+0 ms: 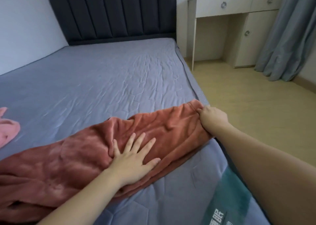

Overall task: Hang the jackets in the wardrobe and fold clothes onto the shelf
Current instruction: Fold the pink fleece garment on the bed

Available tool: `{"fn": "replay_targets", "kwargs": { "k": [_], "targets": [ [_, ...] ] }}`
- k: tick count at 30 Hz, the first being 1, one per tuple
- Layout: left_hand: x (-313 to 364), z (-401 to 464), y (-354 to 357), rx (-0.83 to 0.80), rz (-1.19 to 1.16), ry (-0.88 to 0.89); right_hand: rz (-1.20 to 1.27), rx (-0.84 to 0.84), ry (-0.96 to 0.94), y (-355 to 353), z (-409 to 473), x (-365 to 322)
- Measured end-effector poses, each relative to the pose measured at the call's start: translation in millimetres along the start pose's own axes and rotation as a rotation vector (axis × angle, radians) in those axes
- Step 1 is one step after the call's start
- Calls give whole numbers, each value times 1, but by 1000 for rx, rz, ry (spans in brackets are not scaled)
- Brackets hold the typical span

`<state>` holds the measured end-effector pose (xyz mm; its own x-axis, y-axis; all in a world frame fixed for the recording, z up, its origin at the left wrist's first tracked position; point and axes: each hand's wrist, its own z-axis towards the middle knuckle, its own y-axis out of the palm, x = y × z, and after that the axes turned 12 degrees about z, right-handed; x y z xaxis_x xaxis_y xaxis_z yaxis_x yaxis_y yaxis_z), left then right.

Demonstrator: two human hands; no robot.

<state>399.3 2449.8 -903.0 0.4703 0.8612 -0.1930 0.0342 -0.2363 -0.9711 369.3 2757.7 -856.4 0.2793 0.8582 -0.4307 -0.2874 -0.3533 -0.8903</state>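
A rust-red fleece garment (71,158) lies stretched across the near part of the grey-blue bed (102,74), running from the lower left to the bed's right edge. My left hand (133,158) presses flat on its middle, fingers spread and straight. My right hand (212,118) grips the garment's far end at the right edge of the mattress, fingers curled into the cloth. The garment's left end runs out of view at the lower left.
A pink garment (7,129) lies at the bed's left edge. A dark padded headboard (112,14) stands at the back. A white dressing table (237,24) and grey-blue curtain (287,36) stand right of the bed on the wood floor (256,108).
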Motion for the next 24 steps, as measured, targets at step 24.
{"fn": "replay_targets", "kwargs": {
  "k": [24],
  "targets": [
    [-104, 48, -5, 400, 56, -723, 1, 76, -163, 73, -1, -22]
  ]
}}
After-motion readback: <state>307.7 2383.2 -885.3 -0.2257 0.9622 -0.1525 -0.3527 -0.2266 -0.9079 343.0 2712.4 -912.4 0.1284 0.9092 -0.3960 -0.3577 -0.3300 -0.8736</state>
